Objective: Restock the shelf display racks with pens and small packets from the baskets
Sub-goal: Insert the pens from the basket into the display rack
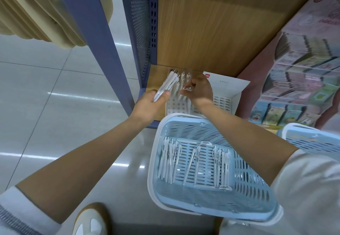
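My left hand (153, 102) grips a bundle of white pens (168, 83), tips pointing up and away. My right hand (198, 90) pinches a pen or two over the white display rack (178, 105) on the low wooden shelf; several pens (184, 77) stand in the rack's holes. A light blue basket (244, 196) sits in front of the shelf under my right forearm, with several white pens (172, 163) lying on its bottom.
A blue perforated shelf upright (141, 32) stands left of the rack. A second blue basket (312, 139) is at the right. Stacked colourful packets (301, 80) fill the right shelf side. Grey tiled floor (55, 106) lies to the left; my shoe (90, 220) shows below.
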Tool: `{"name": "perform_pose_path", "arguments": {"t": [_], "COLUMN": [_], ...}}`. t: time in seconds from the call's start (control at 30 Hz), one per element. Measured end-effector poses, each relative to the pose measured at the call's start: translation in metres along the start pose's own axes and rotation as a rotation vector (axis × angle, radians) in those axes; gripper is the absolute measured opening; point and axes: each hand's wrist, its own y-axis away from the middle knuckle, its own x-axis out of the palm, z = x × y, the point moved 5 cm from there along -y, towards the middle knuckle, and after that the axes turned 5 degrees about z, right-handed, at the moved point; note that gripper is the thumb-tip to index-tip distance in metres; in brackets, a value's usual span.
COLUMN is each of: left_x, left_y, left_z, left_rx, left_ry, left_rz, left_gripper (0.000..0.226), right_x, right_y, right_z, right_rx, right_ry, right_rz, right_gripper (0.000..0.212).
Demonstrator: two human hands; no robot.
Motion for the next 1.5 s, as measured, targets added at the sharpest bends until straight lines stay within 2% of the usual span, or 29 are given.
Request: {"name": "perform_pose_path", "arguments": {"t": [0.1,0.2,0.3,0.37,0.53,0.6,0.67,0.7,0.77,0.87,0.97,1.07,1.13,1.33,1.5], "left_x": [0.001,0.001,0.006,0.012,0.012,0.007,0.004,0.003,0.001,-0.001,-0.005,-0.006,-0.004,-0.004,-0.005], "left_y": [0.0,0.0,-0.001,0.0,0.005,0.006,0.007,0.007,0.008,0.008,0.008,0.008,0.008,0.005,0.002], "left_z": [-0.002,-0.005,-0.006,-0.01,-0.021,-0.02,-0.017,-0.016,-0.013,-0.008,-0.004,-0.001,0.001,0.005,0.005], "left_rx": [-0.045,-0.024,-0.005,0.016,0.0,-0.028,-0.024,-0.02,-0.015,-0.025,-0.022,-0.011,-0.007,-0.015,-0.017], "left_ry": [0.065,0.048,0.024,0.005,0.093,0.097,0.104,0.102,0.085,0.058,0.044,0.037,0.051,0.057,0.06], "left_rz": [-0.006,-0.007,0.002,0.039,0.023,-0.007,-0.021,-0.023,-0.031,-0.043,-0.05,-0.041,-0.02,-0.004,0.006], "left_gripper": [0.05,0.046,0.043,0.041,0.042,0.043,0.039,0.037,0.034,0.035,0.043,0.045,0.045,0.042,0.035], "right_x": [-0.007,-0.027,-0.032,-0.031,-0.042,-0.057,-0.072,-0.076,-0.076,-0.062,-0.048,-0.034,-0.026,-0.014,-0.009], "right_y": [0.003,0.017,0.034,0.04,0.042,0.038,0.032,0.03,0.029,0.029,0.024,0.021,0.022,0.021,0.022], "right_z": [0.004,0.012,0.028,0.033,0.036,0.031,0.019,0.014,0.005,0.009,0.022,0.026,0.026,0.025,0.033], "right_rx": [-0.081,-0.133,-0.083,-0.06,0.04,0.09,0.148,0.167,0.195,0.175,0.067,0.018,-0.012,-0.055,-0.102], "right_ry": [-0.028,-0.239,-0.603,-0.689,-0.95,-1.089,-1.131,-1.085,-0.826,-0.405,-0.227,-0.126,-0.082,-0.115,-0.027], "right_rz": [0.002,-0.044,0.219,0.291,0.272,0.182,0.03,-0.036,-0.108,-0.105,-0.111,-0.101,-0.117,-0.16,-0.129], "right_gripper": [0.018,0.018,0.026,0.02,0.011,0.015,0.018,0.019,0.018,0.023,0.03,0.029,0.021,0.015,0.014]}}
